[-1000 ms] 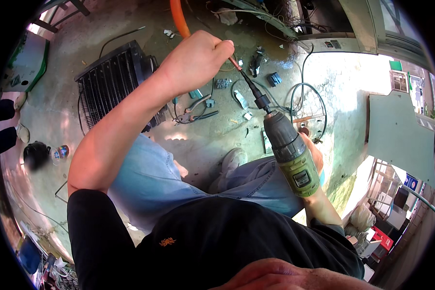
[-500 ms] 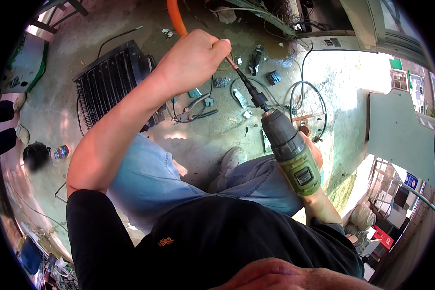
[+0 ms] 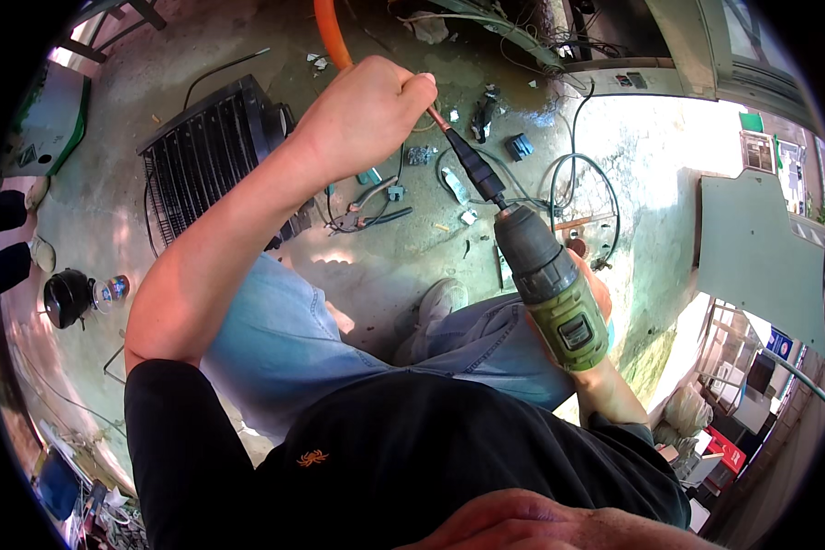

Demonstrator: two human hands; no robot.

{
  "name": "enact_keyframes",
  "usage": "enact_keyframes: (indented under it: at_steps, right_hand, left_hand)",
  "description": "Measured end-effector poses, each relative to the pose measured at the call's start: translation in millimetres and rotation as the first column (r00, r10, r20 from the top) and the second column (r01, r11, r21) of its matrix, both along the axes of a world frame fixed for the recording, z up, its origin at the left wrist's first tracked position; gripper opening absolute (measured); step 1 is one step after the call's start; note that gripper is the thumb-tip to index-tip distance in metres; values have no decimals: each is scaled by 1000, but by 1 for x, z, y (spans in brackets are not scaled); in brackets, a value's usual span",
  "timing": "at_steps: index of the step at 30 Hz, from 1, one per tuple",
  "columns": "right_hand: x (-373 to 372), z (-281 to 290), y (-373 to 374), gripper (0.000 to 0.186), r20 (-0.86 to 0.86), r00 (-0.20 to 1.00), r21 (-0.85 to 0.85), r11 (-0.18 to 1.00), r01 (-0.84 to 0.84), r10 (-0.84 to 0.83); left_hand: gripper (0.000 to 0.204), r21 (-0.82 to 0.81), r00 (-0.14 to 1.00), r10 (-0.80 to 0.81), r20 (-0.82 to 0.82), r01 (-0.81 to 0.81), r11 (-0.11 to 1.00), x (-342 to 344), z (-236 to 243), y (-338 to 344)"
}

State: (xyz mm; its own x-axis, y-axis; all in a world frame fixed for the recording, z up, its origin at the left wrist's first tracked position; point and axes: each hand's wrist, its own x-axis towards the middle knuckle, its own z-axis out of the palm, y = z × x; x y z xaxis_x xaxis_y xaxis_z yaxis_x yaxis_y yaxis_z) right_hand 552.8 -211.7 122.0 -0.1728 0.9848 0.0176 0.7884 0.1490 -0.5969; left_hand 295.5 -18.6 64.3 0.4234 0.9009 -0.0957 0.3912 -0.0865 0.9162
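Note:
My left hand [image 3: 376, 115] is closed in a fist around a thick orange cable [image 3: 330, 35]. Below the fist, a bare copper end [image 3: 438, 117] sticks out and meets the tip of a black tapered attachment [image 3: 475, 170]. That attachment is fixed in the chuck of a green and black cordless drill [image 3: 559, 302], which points up and to the left. My right hand [image 3: 598, 291] is wrapped round the drill from behind; the drill body hides most of its fingers.
On the floor beside my left forearm lies a black finned unit [image 3: 206, 151]. Pliers [image 3: 371, 220], a looped black cable [image 3: 614, 197], a hammer [image 3: 585, 221] and small scraps lie ahead. A black kettle-like pot [image 3: 67, 298] and a bottle [image 3: 112, 291] stand left.
The black attachment in the drill shows a different side and outline, as if turned. Both hands and the drill stay in nearly the same place.

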Motion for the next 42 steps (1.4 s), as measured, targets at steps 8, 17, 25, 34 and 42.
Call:
enact_keyframes:
  at_steps: [8,17,25,34,42]
  right_hand:
    - [0,1,0,53,2,1000,-3,1000,2,-2]
    - [1,-1,-2,53,11,1000,-23,1000,13,-13]
    - [6,-8,-3,58,77,997,42,999,-5,2]
    - [2,-1,-2,60,53,997,-67,996,51,-48]
    - [-4,2,3,49,12,1000,31,1000,3,-4]
  left_hand:
    - [53,40,1000,-6,25,5,999,0,-6,-1]
    - [53,53,1000,-11,28,9,999,-1,-5,-2]
    - [54,41,1000,-3,14,2,999,0,-5,-2]
    - [53,56,1000,2,-3,-2,998,0,-8,-1]
    - [51,6,1000,6,5,-6,1000,-2,-4,4]
